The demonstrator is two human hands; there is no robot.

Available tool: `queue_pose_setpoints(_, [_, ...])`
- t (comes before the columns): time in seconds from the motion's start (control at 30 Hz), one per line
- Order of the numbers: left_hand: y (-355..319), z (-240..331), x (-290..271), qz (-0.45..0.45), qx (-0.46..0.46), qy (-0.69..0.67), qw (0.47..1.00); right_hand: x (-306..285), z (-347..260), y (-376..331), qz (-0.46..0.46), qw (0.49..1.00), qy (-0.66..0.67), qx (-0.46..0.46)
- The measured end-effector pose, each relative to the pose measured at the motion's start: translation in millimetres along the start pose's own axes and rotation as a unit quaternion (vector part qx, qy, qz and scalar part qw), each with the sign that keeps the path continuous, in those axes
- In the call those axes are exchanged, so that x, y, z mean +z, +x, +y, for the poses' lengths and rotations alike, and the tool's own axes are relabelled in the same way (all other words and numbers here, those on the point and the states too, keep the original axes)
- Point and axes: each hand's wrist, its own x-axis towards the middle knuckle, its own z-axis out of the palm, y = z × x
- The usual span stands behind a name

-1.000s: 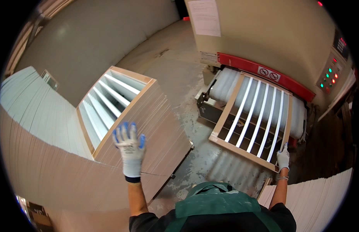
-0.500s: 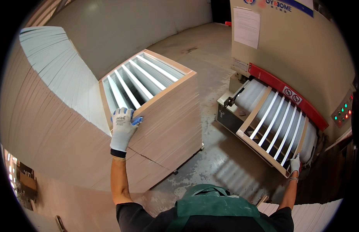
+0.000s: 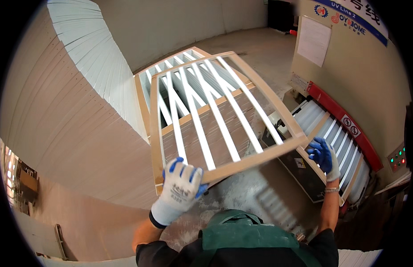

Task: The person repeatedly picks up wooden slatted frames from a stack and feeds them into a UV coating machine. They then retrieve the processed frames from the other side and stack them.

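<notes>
A wooden frame with white slats (image 3: pixel 231 170) is tilted up in front of me, raised above the near side of a stack. My left hand (image 3: pixel 180 187), in a white glove with blue fingertips, is closed on its near left corner. My right hand (image 3: pixel 324 156), gloved the same way, is beside its near right corner with the fingers apart; whether it touches the corner is not clear. Behind the raised frame, the stack of like frames (image 3: pixel 142 95) shows its slatted top. Another slatted frame (image 3: pixel 320 124) lies on the machine's rollers, partly hidden by my right hand.
A tall curved stack of white-faced panels (image 3: pixel 88 53) stands at the left. At the right is a beige machine (image 3: pixel 348 62) with a red guard bar (image 3: pixel 344 120), ridged rollers (image 3: pixel 360 178) and a panel of lit buttons (image 3: pixel 397 158). Concrete floor (image 3: pixel 260 191) lies between the stack and machine.
A slatted frame has come up off the stack in my left hand, drawn nearer to me. My right hand has left the frame on the rollers and moved up and left to the raised one.
</notes>
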Motion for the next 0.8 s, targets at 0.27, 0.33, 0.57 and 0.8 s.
queue_pose_setpoints(0.27, [-44,27,18,-0.049,0.055,-0.064,0.995,117,4,8,-0.035,0.981,-0.191,-0.018])
queue_pose_setpoints(0.33, [-46,29,31,-0.053,0.068,-0.072,0.994,113,29,-7,0.063,0.958,-0.281,0.008])
queue_pose_setpoints(0.57, [-29,27,70,-0.057,0.168,-0.091,0.980,78,109,-90,0.309,0.898,-0.291,-0.116])
queue_pose_setpoints(0.8, [10,47,111,-0.069,0.281,-0.129,0.948,56,142,-191,0.494,0.840,-0.212,-0.072])
